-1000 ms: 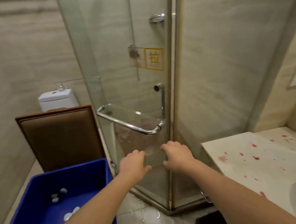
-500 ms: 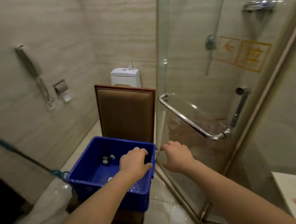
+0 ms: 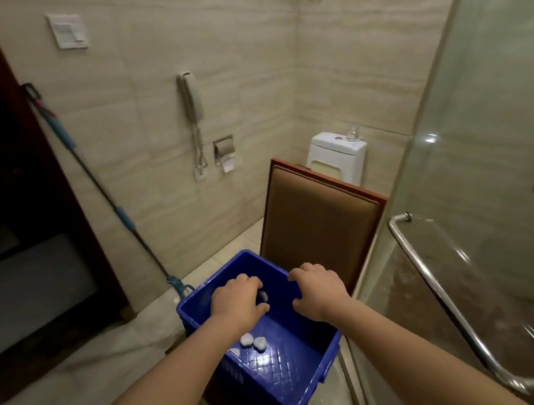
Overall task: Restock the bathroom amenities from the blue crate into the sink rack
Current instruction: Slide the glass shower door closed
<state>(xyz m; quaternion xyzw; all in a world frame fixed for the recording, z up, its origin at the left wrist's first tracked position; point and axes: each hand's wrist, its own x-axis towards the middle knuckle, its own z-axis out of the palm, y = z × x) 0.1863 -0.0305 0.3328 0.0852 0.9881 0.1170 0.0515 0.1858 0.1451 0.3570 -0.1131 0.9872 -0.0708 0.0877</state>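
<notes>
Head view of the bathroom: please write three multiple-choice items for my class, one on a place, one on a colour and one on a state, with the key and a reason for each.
1. Where does the blue crate stand?
A. On the chair, in front of the toilet
B. Inside the shower
C. On a sink counter

2. What colour is the chair's padded back?
A. Green
B. Brown
C. White

3. How is the mop placed?
A. Lying flat on the floor
B. Leaning against the tiled wall
C. Standing in the crate

Key: 1 A, the crate sits right against the chair back, with the toilet behind it. 2 B, the padding is plainly brown inside a reddish frame. 3 B, its handle slants up the wall from the floor.
</notes>
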